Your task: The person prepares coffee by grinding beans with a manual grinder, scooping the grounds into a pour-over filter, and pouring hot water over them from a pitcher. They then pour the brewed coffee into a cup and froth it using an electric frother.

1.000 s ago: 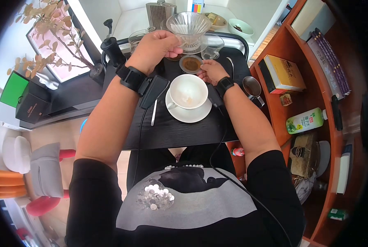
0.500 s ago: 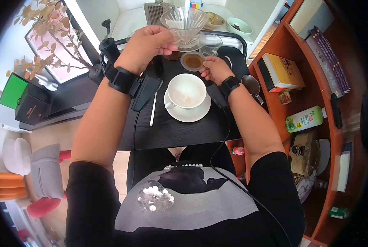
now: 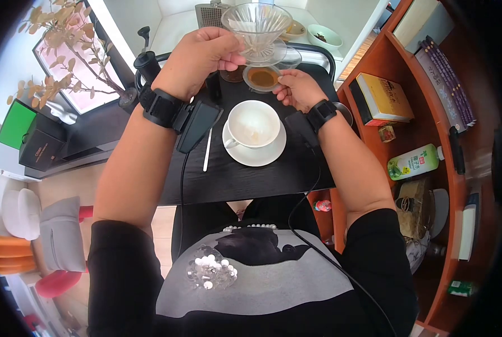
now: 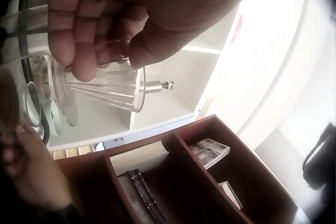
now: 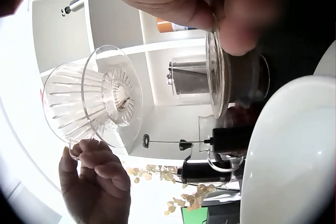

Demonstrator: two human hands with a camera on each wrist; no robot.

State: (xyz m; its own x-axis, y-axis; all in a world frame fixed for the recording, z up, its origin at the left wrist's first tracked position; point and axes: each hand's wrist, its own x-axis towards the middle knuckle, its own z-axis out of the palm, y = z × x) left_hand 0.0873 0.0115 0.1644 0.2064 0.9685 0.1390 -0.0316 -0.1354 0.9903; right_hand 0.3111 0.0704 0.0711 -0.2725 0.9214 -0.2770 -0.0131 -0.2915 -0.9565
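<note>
My left hand point(image 3: 200, 53) pinches the small handle of a clear ribbed glass coffee dripper point(image 3: 256, 31), held upright in the air beyond the cup. In the right wrist view, the dripper point(image 5: 79, 95) shows its wide cone and round base flange. My right hand point(image 3: 299, 90) pinches the edge of a small round clear dish point(image 3: 262, 78) with a brown middle, just below the dripper. Edge-on in the right wrist view, this dish point(image 5: 215, 77) looks thin. Nearer me, a white cup point(image 3: 254, 123) with whitish residue inside stands on a white saucer point(image 3: 256, 160).
A spoon point(image 3: 208, 151) lies left of the saucer on the black table point(image 3: 234, 182). A hand grinder point(image 3: 147, 64) stands at the back left, and a milk frother point(image 5: 231, 140) beside it. Orange-brown shelves point(image 3: 369, 146) flank the right side; a white cabinet point(image 3: 178, 25) is behind.
My left hand has lifted the dripper slightly up and away. The right hand has moved the dish a little farther from the cup, its wrist shifting right.
</note>
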